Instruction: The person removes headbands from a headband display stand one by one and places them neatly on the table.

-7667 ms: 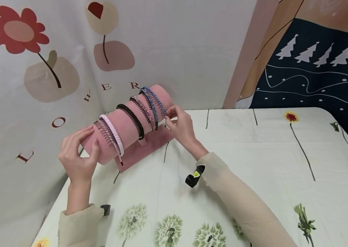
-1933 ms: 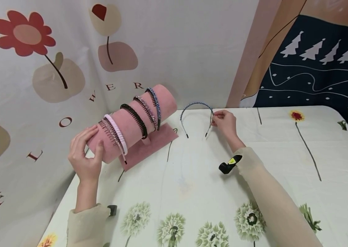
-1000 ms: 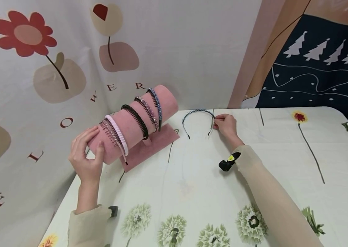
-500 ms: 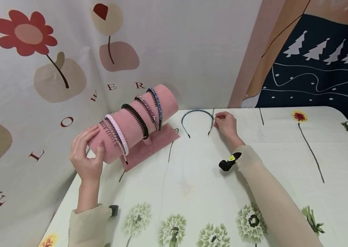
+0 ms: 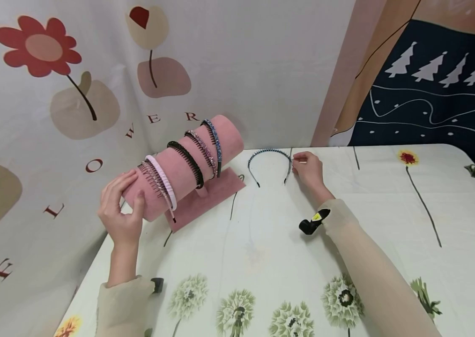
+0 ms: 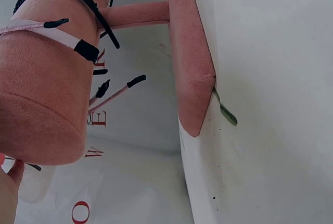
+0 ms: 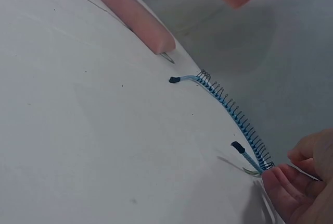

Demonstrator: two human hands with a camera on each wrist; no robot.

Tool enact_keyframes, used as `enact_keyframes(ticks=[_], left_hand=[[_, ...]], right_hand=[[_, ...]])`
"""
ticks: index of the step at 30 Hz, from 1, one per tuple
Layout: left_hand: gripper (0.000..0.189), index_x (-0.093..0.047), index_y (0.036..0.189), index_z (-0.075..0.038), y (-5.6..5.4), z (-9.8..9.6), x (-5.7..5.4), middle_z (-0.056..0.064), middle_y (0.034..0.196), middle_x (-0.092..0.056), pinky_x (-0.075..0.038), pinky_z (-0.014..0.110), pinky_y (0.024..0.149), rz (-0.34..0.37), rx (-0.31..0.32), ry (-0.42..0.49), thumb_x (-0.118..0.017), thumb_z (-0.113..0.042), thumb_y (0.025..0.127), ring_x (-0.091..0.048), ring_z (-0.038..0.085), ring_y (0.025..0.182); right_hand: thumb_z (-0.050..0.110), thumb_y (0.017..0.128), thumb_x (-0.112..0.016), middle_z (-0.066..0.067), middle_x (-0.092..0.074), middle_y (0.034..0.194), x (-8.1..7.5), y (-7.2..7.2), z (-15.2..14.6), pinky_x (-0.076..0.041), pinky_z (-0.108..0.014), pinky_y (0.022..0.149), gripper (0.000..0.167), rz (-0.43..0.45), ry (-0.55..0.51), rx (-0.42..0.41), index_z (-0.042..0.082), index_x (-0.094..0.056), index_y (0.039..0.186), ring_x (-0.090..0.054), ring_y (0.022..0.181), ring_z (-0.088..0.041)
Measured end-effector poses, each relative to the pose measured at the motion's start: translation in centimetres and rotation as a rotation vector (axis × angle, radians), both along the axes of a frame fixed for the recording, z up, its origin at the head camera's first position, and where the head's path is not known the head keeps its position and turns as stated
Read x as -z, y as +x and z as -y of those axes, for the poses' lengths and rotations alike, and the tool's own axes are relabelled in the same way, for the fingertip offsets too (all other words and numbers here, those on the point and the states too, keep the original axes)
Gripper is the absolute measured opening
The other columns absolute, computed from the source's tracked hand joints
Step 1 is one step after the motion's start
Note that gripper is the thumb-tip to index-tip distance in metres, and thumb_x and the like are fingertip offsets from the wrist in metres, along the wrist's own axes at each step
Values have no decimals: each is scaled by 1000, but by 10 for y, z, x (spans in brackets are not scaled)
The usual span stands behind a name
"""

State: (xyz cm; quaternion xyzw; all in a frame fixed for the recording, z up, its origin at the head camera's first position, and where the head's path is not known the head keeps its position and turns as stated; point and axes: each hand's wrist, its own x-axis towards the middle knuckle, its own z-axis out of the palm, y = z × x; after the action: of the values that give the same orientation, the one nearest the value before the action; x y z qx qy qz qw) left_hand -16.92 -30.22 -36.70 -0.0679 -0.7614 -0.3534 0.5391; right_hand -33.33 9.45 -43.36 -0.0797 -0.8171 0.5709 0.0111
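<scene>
A pink velvet headband stand (image 5: 182, 180) leans on the left half of the table, its roll bearing several headbands. My left hand (image 5: 123, 206) grips the near end of its roll, fingers over the top and thumb on the front; the left wrist view shows only a thumb tip (image 6: 18, 172) at that end. To the right of the stand, a thin blue headband (image 5: 269, 150) with comb teeth lies on the table. At its right arm is my right hand (image 5: 308, 171), fingertips (image 7: 276, 177) beside or touching the band, thumb apart from them.
On the roll sit a glittery blue headband (image 5: 217, 142), a pink glitter one (image 5: 204, 150), a black one (image 5: 191, 161) and a white one (image 5: 163, 180). A printed cloth wall (image 5: 254, 70) stands right behind the table (image 5: 263, 262).
The thin blue headband has come off the stand and been set on the table by my right hand, whose pinch has since loosened. My left hand has kept its hold on the roll.
</scene>
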Motion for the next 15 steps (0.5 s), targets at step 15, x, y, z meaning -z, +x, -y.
enact_keyframes(ticks=[15], left_hand=[[36, -72, 105, 7, 12, -21, -18, 27, 111, -71, -42, 25, 109, 3, -5, -6, -63, -20, 83, -64, 33, 115]], right_hand=[[12, 99, -57, -18, -63, 126, -15, 13, 6, -58, -31, 92, 31, -16, -73, -28, 1, -59, 127, -66, 105, -26]])
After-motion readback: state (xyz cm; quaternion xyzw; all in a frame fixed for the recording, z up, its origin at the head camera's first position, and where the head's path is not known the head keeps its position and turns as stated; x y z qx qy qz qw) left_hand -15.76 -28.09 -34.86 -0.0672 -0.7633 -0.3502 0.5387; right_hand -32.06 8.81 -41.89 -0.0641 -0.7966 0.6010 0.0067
